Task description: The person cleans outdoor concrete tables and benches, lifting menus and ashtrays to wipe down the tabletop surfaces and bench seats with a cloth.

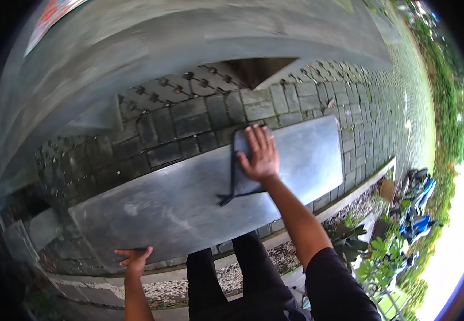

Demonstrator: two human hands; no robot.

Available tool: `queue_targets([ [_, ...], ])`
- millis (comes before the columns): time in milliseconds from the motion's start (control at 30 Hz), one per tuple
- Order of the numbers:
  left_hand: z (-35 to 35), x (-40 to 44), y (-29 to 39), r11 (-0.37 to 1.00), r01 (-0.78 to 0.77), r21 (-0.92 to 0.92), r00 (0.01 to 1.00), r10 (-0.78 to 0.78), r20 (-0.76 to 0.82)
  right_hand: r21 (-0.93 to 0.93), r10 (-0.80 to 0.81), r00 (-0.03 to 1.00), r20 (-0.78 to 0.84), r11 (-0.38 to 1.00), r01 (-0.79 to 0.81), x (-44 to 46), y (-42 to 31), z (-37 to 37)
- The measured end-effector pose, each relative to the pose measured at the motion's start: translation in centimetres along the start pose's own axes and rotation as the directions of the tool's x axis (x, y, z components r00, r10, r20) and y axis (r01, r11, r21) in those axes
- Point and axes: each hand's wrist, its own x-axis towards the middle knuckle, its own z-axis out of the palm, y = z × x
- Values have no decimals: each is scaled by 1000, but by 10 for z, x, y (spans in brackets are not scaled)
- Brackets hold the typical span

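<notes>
A long grey bench with a smooth top (pixel 173 198) stretches across the middle of the view. On its upper middle part lies a dark flat item (pixel 241 171) with a black cord (pixel 225 199) trailing from its lower edge. My right hand (pixel 260 154) rests on this item, palm down with its fingers apart, and covers part of it. At the bench's near edge, on the lower left, my left hand (pixel 134 259) touches the surface with spread fingers and holds nothing.
A large grey table (pixel 200 32) stands beyond the bench, above paving bricks (pixel 189 115). Its support (pixel 275 72) shows underneath. At the right are a low curb (pixel 357 187), green plants (pixel 379 257) and parked motorbikes (pixel 416 214). My legs (pixel 253 262) are close to the bench's near edge.
</notes>
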Motion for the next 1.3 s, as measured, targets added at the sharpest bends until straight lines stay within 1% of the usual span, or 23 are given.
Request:
queue_targets([
  [100, -7, 7, -4, 985, -108, 137, 993, 113, -33, -77, 90, 994, -58, 993, -94, 2, 112, -24],
  [133, -7, 24, -28, 974, -198, -111, 980, 200, 5, -107, 137, 989, -57, 984, -143, 3, 147, -35],
  [167, -8, 26, -30, 976, -202, -86, 979, 204, 7, -142, 186, 978, -96, 970, -199, -3, 183, -43],
  [233, -11, 23, -30, 931, -299, -209, 948, 315, 50, -266, 324, 938, -123, 900, -346, -25, 248, -55],
  [267, -11, 17, -29, 935, -294, -196, 950, 308, 44, -218, 403, 909, -110, 882, -417, -40, 265, -67],
  [300, -12, 10, -24, 977, -211, 30, 977, 212, -26, -130, 462, 881, -96, 872, -472, -59, 277, -73],
  [333, -10, -2, -15, 966, -98, 238, 985, 128, -116, -127, 535, 843, -43, 835, -536, -78, 281, -77],
  [367, -3, -22, -2, 931, 9, 364, 986, 52, -160, -168, 483, 871, -88, 855, -491, -99, 291, -69],
  [433, 25, 16, -55, 896, 1, 444, 909, 183, -373, -196, 498, 854, -149, 832, -519, -122, 276, -61],
  [467, 45, 15, -64, 865, -212, 454, 794, 423, -436, -213, 496, 852, -171, 825, -523, -131, 260, -56],
  [500, 56, 7, -61, 853, -246, 460, 760, 465, -454, -259, 465, 865, -187, 826, -500, -137, 242, -52],
  [567, 73, -1, -56, 843, -292, 452, 697, 511, -503, -192, 394, 904, -165, 886, -422, -142, 196, -41],
  [633, 76, -40, -22, 898, -258, 357, 778, 412, -474, -168, 354, 927, -126, 913, -371, -141, 133, -25],
  [733, 85, -47, -36, 813, -414, 409, 705, 571, -421, -153, 284, 958, 48, 949, -274, -133, 11, -6],
  [867, 90, -73, -49, 766, -555, 324, 700, 641, -316, -81, 119, 976, 181, 991, -106, -129, -145, 37],
  [933, 94, -77, -68, 796, -545, 263, 763, 601, -239, -66, 40, 958, 284, 998, -22, -124, -220, 52],
  [967, 96, -81, -77, 784, -553, 280, 742, 617, -262, -33, -2, 952, 305, 999, 13, -122, -256, 60],
  [1033, 97, -86, -96, 759, -640, 122, 668, 627, -401, 19, -105, 938, 330, 994, 105, -119, -325, 78],
  [1067, 98, -87, -109, 769, -636, -70, 717, 554, -422, 35, -156, 917, 367, 987, 154, -118, -360, 88],
  [1133, 99, -99, -122, 834, -494, -244, 810, 340, -479, 146, -338, 866, 369, 941, 305, -113, -429, 104],
  [1233, 100, -113, -151, 903, -363, -231, 866, 235, -441, 310, -597, 732, 329, 800, 513, -117, -520, 135],
  [1267, 114, -113, -167, 928, -339, -152, 839, 226, -495, 361, -662, 678, 321, 747, 558, -131, -538, 141],
  [1300, 111, -114, -169, 928, -336, -161, 839, 217, -499, 407, -716, 626, 307, 694, 594, -141, -552, 146],
])
